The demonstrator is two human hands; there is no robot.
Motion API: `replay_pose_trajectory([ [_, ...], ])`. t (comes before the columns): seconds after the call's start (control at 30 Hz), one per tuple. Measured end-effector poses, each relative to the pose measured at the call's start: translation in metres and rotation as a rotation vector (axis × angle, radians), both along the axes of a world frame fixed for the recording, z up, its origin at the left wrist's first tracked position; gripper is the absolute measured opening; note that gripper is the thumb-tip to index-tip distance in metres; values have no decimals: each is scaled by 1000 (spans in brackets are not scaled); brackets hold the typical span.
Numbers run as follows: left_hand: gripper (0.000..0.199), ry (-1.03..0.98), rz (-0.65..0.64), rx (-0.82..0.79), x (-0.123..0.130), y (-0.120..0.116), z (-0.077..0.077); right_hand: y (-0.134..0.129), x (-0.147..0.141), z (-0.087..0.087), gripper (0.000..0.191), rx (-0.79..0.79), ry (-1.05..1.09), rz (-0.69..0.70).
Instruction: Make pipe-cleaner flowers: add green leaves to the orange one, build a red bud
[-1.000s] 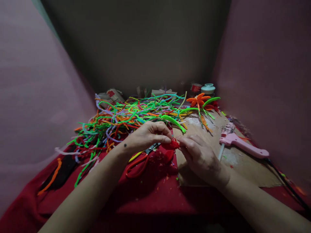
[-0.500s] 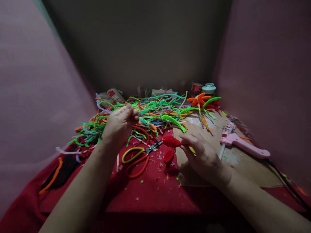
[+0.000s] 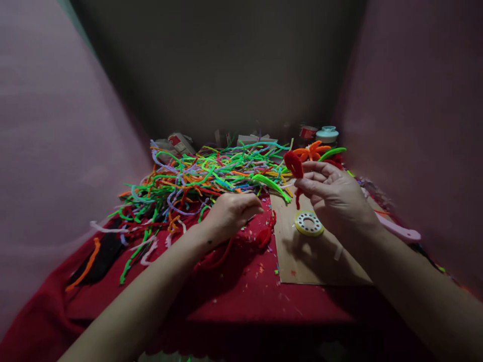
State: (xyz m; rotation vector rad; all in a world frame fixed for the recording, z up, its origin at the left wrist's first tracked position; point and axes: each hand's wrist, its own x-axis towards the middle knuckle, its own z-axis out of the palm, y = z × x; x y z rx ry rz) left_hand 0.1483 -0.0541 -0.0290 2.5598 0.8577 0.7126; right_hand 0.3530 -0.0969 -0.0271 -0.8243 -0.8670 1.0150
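Between the thumb and fingers of my right hand [image 3: 334, 193] is a red pipe cleaner [image 3: 293, 164], bent into a fuzzy loop with a short tail hanging below. It is held up above the cardboard. My left hand [image 3: 236, 213] hovers low over the red cloth, fingers curled together; whatever they may hold is hidden. Beneath that hand the scissors are mostly covered, with only a dim red handle [image 3: 219, 259] showing. Just right of it a second red pipe cleaner piece [image 3: 266, 234] lies on the cloth.
A tangled heap of coloured pipe cleaners [image 3: 211, 171] spreads across the back. On the cardboard [image 3: 290, 266] lies a yellow-rimmed disc with holes [image 3: 309, 223]. The pink glue gun [image 3: 400, 229] is partly behind my right arm. An orange pipe cleaner flower [image 3: 312, 150] and a pale blue-lidded jar [image 3: 327, 133] are behind.
My right hand has risen with the red pipe cleaner, uncovering the yellow-rimmed disc. My left hand has moved right and down from the heap to over the scissors. More strands show at front left.
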Motion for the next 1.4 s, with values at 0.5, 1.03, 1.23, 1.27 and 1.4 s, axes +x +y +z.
replay_pose_trajectory([
  [0.5,22,513,-382,431,24,20,-10,6,4,-27,35,-88,77,75],
  [1.03,26,-613,67,-1257,21,3,-6,2,0,-27,27,-233,308,144],
  [1.23,26,-720,92,-1244,26,-3,-8,0,-4,-29,27,-284,296,163],
  [1.27,28,-731,95,-1221,26,-3,-10,0,-4,-30,27,-284,290,176],
  [1.4,33,-736,110,-1143,28,-4,-15,-1,-8,-32,27,-289,292,204],
])
